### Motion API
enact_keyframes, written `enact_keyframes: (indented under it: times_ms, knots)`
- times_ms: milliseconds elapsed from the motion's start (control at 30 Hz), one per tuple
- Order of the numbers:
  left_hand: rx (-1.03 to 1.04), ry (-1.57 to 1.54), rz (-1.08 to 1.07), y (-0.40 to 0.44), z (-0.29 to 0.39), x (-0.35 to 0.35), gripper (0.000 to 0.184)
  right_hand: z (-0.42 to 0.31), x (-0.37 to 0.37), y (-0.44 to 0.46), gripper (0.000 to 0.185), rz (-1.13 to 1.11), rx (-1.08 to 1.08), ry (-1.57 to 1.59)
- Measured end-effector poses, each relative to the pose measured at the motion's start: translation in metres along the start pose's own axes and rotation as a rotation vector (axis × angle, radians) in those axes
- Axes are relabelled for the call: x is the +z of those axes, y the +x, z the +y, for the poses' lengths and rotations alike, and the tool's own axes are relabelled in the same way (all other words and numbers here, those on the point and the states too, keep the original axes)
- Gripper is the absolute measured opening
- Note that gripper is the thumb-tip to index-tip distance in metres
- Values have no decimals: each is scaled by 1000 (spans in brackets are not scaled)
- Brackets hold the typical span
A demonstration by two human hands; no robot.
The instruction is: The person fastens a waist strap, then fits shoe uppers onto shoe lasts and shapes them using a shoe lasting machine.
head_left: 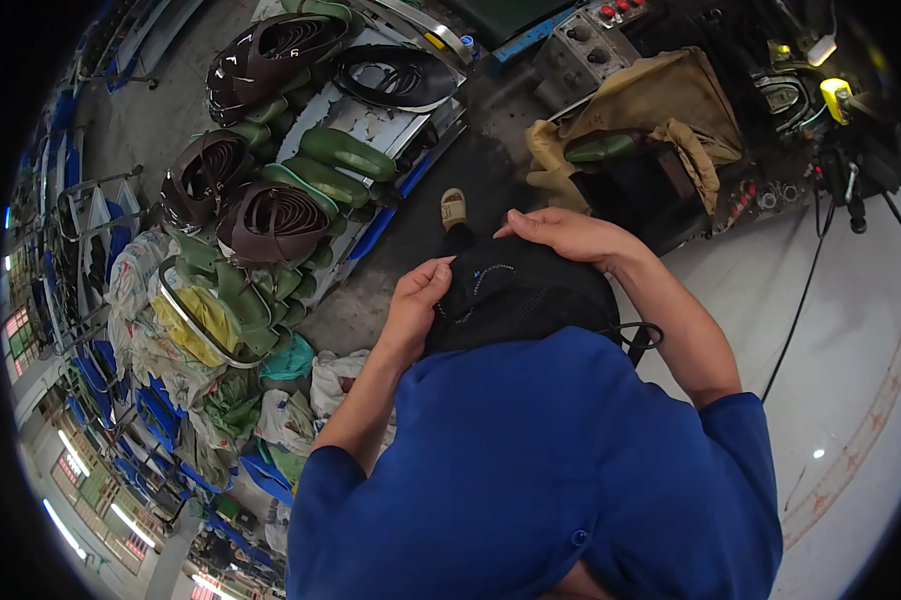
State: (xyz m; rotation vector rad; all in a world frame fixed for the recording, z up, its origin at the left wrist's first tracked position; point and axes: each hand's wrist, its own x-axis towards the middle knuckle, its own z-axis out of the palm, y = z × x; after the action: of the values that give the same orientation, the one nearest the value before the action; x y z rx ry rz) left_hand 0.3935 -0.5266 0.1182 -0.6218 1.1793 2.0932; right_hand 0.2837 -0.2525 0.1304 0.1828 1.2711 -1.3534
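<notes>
A black apron (531, 298) hangs at my waist below the blue shirt (511, 430), with a pale beaded or stitched curved line on its front. My left hand (416, 303) is closed at the apron's left edge, thumb and fingers pinched on the cloth. On the other side, my right hand (571, 236) has its thumb and fingers drawn together at the far edge of the same apron; the fingertips are partly hidden. A thin black cord (649, 336) loops out beside my right forearm.
Coiled brown glossy straps (274, 222) and green shoe-shaped forms (346, 155) lie on a rack at left. Plastic bags (196, 330) are heaped below it. A machine with a control box (586, 55) and tan cloth (661, 95) stands ahead right. A white surface (831, 370) is at right.
</notes>
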Motion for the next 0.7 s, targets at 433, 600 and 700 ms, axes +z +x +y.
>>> enact_keyframes:
  times_ms: [433,600,700]
  knots:
    - [11,8,1,3,-7,-8,37,-2,2,0,69,-19,-39,-30]
    - [11,-8,-10,4,-4,-8,36,0,3,-3,59,27,-78,-79]
    - [55,-3,-21,8,-8,-13,35,3,4,-5,55,18,-209,-123]
